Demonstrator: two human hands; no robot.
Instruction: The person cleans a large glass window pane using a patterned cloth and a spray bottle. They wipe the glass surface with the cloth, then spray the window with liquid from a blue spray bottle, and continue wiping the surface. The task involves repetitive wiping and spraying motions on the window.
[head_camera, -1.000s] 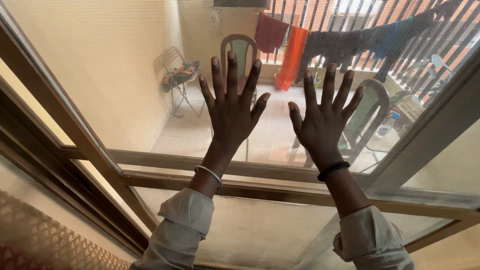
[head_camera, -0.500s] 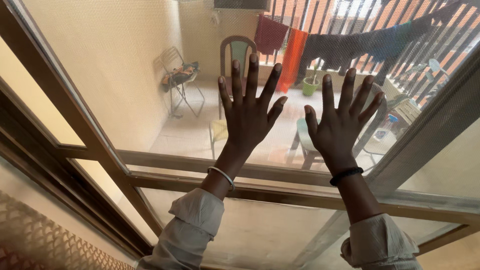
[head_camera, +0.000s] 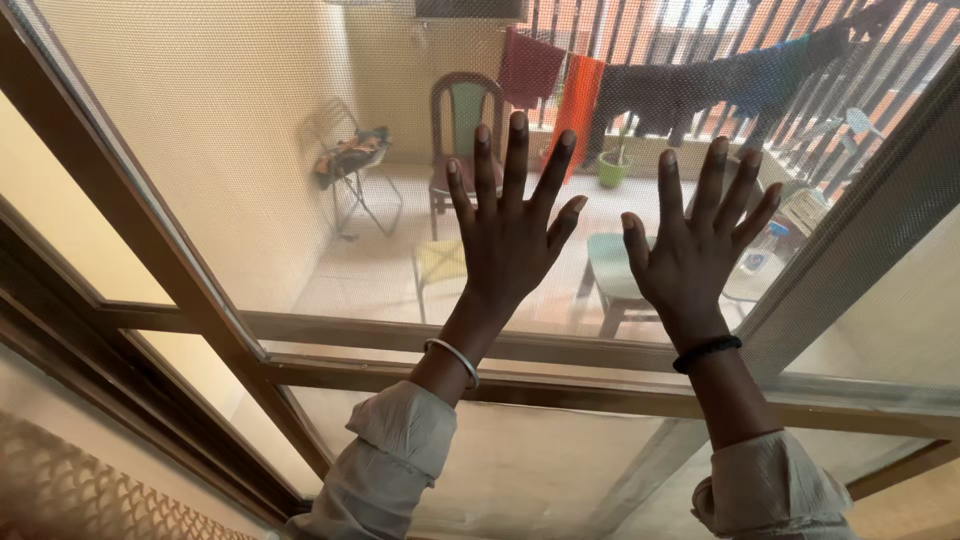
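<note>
Both hands have moved a little to the right and slightly up across the mesh screen (head_camera: 250, 150) since a second ago. The chair on the balcony behind them, before half hidden by the left hand (head_camera: 510, 235), now shows more to its left. The hands kept their shape while they shifted, so it looks like a sideways push or slide along the screen, though I cannot tell if the panel itself has travelled in its frame.

The left hand and the right hand (head_camera: 700, 250) are both spread wide, fingers straight and apart, palms flat toward the screen and holding nothing. The palms seem to press on it; real contact I cannot confirm.

The screen is a fine woven net, half transparent and a bit dusty, set in a dark brown window frame (head_camera: 620, 395) with straight, flat bars. The left wrist carries a thin, round silver bangle (head_camera: 452, 358); the right wrist has a black band (head_camera: 707, 352). Both sleeves are pale, crinkled cloth, pushed up.

Behind the net stand a plastic chair (head_camera: 462, 110), a small green pot (head_camera: 612, 168) and soft clothes hanging on a line (head_camera: 700, 85).
</note>
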